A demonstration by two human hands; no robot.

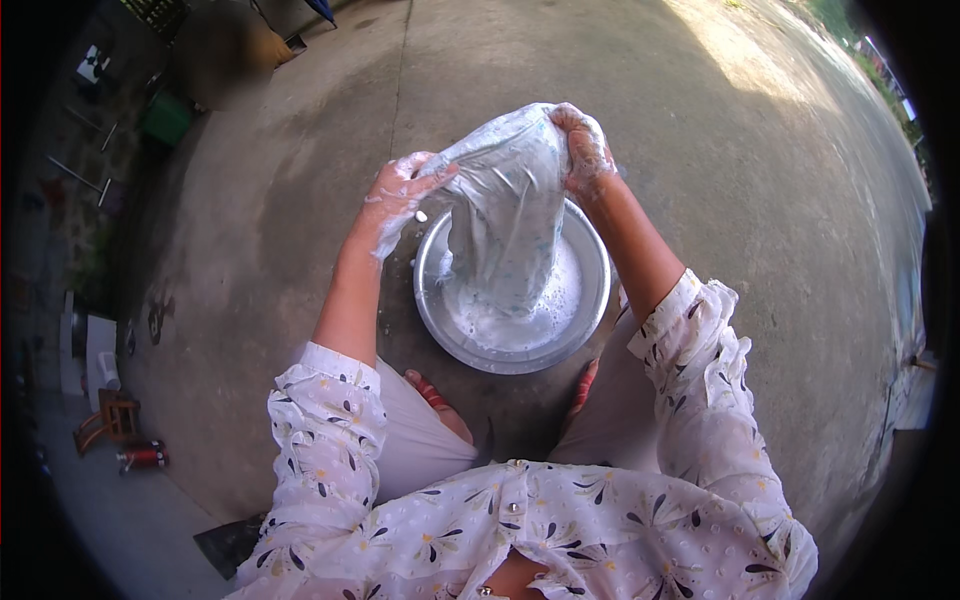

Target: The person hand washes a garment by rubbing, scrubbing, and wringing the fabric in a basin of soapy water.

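Note:
A wet, pale cloth [510, 202] with faint bluish-green marks is stretched between my two hands. My left hand [405, 186], streaked with suds, grips its left edge. At the upper right corner my right hand [583, 147], also foamy, has its fingers closed on the cloth. Below them a round metal basin [514, 364] stands on the floor between my feet. Sudsy water [559, 300] with white foam lies in the basin, and the cloth's lower end hangs down into it. The folds hide part of the basin's far rim.
Concrete floor [315, 225] surrounds the basin, with a sunlit patch [735, 52] at the upper right. At the left are a small wooden chair [118, 416], a red cylindrical object [142, 456] and a green container [166, 118]. A dark flat object [229, 544] lies at the lower left.

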